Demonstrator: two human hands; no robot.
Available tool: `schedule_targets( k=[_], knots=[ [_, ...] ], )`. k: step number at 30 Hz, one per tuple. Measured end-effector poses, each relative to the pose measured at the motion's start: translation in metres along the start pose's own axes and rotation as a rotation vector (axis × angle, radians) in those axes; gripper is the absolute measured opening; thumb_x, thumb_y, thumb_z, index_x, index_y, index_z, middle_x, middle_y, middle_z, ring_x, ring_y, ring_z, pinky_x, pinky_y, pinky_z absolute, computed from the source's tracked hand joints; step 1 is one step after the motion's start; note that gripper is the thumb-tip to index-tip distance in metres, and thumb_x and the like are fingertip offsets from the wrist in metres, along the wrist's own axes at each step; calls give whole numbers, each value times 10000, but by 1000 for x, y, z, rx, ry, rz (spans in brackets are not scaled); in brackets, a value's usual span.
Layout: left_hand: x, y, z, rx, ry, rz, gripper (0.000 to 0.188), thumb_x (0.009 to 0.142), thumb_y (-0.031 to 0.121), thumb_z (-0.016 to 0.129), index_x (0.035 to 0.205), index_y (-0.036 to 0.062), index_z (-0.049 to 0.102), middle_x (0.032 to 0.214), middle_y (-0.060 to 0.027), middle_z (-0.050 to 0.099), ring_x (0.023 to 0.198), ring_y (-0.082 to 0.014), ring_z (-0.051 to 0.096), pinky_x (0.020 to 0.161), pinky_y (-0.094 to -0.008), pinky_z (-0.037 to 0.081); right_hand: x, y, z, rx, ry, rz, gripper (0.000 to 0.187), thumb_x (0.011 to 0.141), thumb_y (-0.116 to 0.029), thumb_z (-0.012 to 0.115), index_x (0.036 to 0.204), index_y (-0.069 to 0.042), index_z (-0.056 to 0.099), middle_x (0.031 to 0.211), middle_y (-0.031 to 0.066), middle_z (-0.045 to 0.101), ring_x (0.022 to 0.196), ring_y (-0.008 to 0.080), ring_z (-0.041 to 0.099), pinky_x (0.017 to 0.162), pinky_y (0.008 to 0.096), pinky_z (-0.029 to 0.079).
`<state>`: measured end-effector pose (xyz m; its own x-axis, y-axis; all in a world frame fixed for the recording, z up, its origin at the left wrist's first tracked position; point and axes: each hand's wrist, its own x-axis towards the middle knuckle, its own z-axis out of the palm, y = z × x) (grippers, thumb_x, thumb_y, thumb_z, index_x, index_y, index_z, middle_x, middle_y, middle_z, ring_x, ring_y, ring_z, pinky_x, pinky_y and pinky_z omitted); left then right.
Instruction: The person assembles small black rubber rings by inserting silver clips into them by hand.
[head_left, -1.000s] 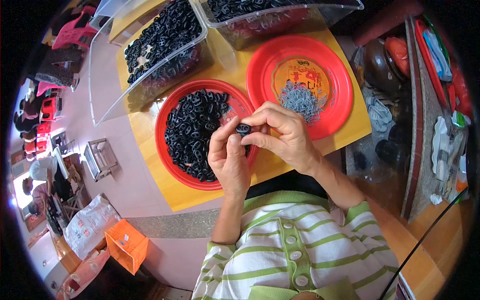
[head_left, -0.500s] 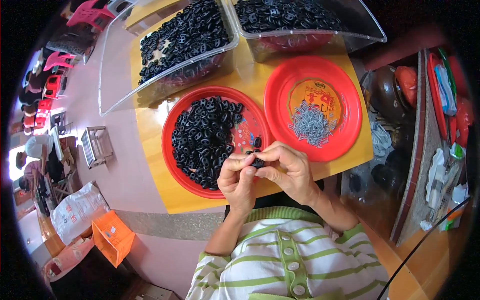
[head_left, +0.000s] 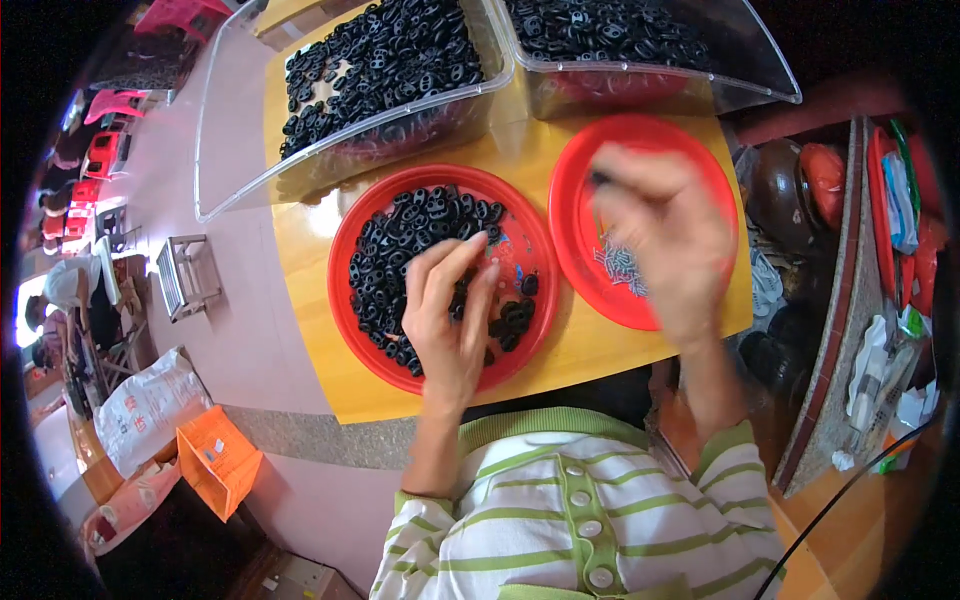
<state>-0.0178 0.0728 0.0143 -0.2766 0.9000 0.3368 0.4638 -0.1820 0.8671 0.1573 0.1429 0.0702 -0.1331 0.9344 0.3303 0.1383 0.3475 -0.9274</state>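
Observation:
Over the left red plate (head_left: 345, 330) my left hand (head_left: 445, 320) is open, thumb and fingers apart. Under and around it lie many small black plastic two-hole cord locks (head_left: 385, 270); a few more sit to the right of its thumb. My right hand (head_left: 670, 235), smeared by motion, is above the right red plate (head_left: 728, 200). A small black piece (head_left: 600, 178), probably a cord lock, shows between its fingertips. Below that hand, partly covered by it, is a heap of short grey metal pieces (head_left: 620, 265) resembling springs.
Two clear plastic bins full of black pieces, a left one (head_left: 400, 60) and a right one (head_left: 600, 35), stand at the far side of the yellow table (head_left: 310, 340). On the floor to the left are a metal stool (head_left: 185, 280), an orange basket (head_left: 220, 460) and a white sack (head_left: 150, 410).
My hands were together at a black piece at the near edge of the plates. They have parted: the left moved over the black pieces, the right swung up over the right plate.

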Motion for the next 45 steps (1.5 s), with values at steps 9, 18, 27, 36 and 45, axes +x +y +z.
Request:
schedule_targets(
  k=[9,18,27,36,45],
  knots=[
    [27,-19,3,572,-259,195,181,733,64,697,912,83,693,846,-62,562,809,-246,515,716,-351,442,80,-16,-36,-391,262,-69,506,805,64,622,1284,-87,555,961,43,611,658,57,456,572,163,403],
    [28,-16,4,591,-303,159,215,715,87,717,918,56,652,852,-89,547,856,-282,509,786,-381,416,-43,22,-81,-500,-221,342,212,802,-113,694,989,-21,651,858,83,609,675,131,571,620,261,457],
    [30,-8,2,478,-445,72,210,666,65,746,813,50,597,802,-72,523,822,-260,495,774,-370,360,-83,48,-65,-642,-153,150,289,748,-88,721,1008,-24,612,886,91,578,717,203,588,641,325,482],
    [14,-11,-11,222,-313,-5,208,728,44,733,873,37,585,800,-53,617,773,-196,597,737,-332,459,-41,57,-77,-522,-66,158,105,803,-65,657,881,2,633,814,113,600,725,231,597,637,323,464],
    [17,1,-15,153,-279,-75,208,785,13,687,989,18,646,801,-92,644,679,-169,616,628,-288,500,-21,74,-83,-687,-236,53,111,788,-98,666,876,-30,665,852,110,619,839,288,618,710,371,481]
  ],
)
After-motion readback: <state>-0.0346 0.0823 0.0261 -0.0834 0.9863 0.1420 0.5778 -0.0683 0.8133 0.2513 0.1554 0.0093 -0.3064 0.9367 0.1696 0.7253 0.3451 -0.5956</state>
